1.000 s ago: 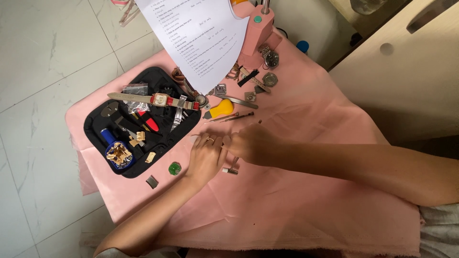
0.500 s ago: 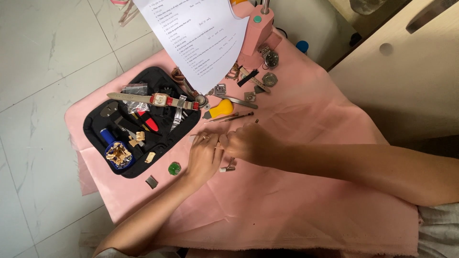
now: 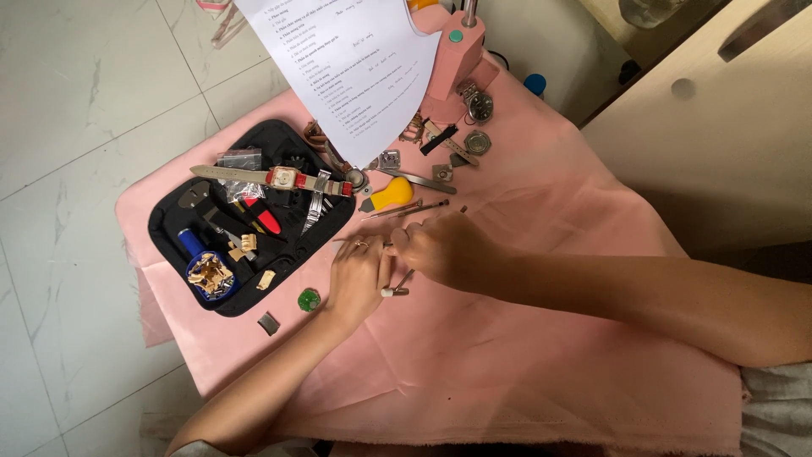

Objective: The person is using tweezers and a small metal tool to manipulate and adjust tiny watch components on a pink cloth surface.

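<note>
Both hands meet on the pink cloth-covered table [image 3: 541,355]. The left hand [image 3: 359,275] and right hand [image 3: 444,250] pinch something too small to tell, above a small silver metal tool [image 3: 396,289].

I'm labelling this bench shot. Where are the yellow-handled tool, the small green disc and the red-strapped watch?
yellow-handled tool [image 3: 391,195], head view, on its yellow handle.
green disc [image 3: 309,300], head view, on its centre.
red-strapped watch [image 3: 283,177], head view, on its square face.

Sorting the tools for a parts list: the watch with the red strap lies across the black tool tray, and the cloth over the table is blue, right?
Not quite. The head view shows the cloth is pink, not blue. The watch with the red strap does lie across the black tool tray.
</note>
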